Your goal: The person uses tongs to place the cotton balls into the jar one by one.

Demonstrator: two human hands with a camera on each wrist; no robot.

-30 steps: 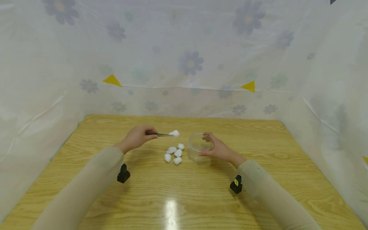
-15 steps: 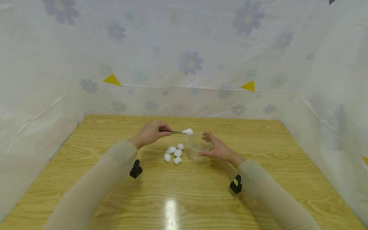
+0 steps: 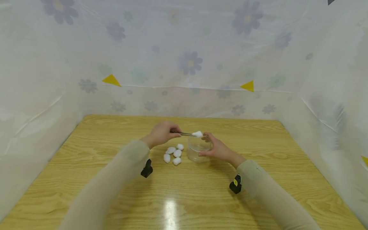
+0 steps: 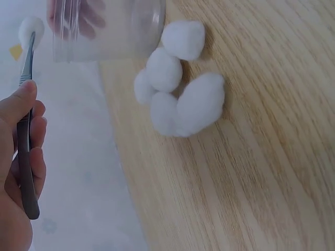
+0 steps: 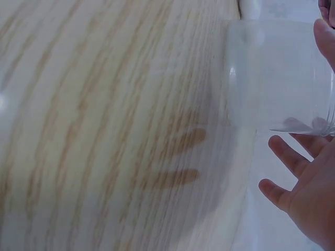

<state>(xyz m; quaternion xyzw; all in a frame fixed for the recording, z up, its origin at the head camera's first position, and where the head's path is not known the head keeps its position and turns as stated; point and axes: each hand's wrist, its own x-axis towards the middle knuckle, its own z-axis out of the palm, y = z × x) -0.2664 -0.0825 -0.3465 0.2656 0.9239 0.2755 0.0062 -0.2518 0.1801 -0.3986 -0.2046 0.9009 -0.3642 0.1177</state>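
Observation:
My left hand pinches a pair of metal tweezers between thumb and fingers. At the tweezers' tips is a white cotton ball, held over the opening of a clear round jar. My right hand grips that jar from its right side near the rim, thumb in front and fingers behind. In the right wrist view the jar stands on the table, and some of that hand's fingers are spread off its wall. Several more cotton balls lie in a loose group left of the jar.
The wood-grain table extends around both arms. A pale flowered sheet hangs behind it and at both sides, with yellow triangles on it. Black wrist cameras hang below the sleeves.
My left hand has moved right, carrying the tweezers and cotton ball from above the loose group to over the jar's opening. The right hand and jar have stayed in place.

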